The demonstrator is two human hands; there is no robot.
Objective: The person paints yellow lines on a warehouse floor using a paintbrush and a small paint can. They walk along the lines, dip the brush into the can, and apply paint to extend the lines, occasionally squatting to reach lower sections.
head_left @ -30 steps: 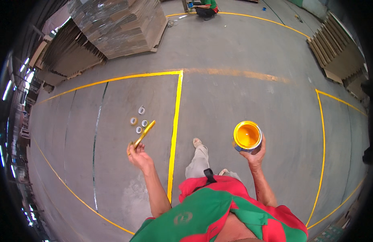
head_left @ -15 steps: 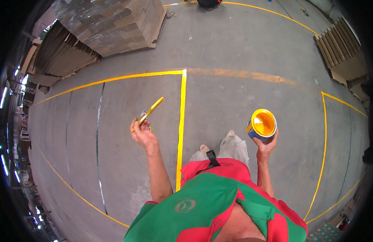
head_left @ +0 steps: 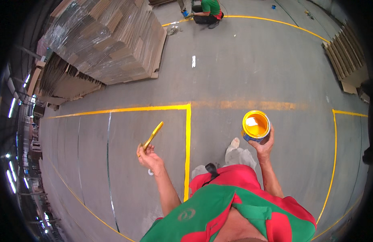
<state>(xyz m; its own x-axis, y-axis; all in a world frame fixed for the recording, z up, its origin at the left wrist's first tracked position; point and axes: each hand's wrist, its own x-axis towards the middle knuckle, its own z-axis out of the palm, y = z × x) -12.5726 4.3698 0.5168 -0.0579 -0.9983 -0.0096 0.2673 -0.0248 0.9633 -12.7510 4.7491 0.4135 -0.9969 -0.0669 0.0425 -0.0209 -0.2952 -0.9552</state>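
My left hand (head_left: 149,158) is closed around the handle of a paintbrush (head_left: 153,135), its far end coated in yellow. A small pale ring-like thing (head_left: 150,172) shows beside the left wrist; whether it hangs there or lies on the floor I cannot tell. My right hand (head_left: 264,146) grips an open paint can (head_left: 255,124) from below and the side. Glossy orange-yellow paint shows inside, and yellow paint covers the can's rim. Between the hands, a bright yellow floor line (head_left: 188,149) runs away from me to a corner.
Ahead on the floor lies a faded orange strip (head_left: 257,105). A wrapped stack of cardboard (head_left: 110,44) stands far left, with more cardboard (head_left: 346,58) at far right. Another person (head_left: 206,14) crouches at the back by a yellow line, near a blue container (head_left: 185,13).
The line corner and faded strip now sit lower in view, closer to me. My feet have shifted. The crouching person shows more fully. Both hands keep hold of the brush and can.
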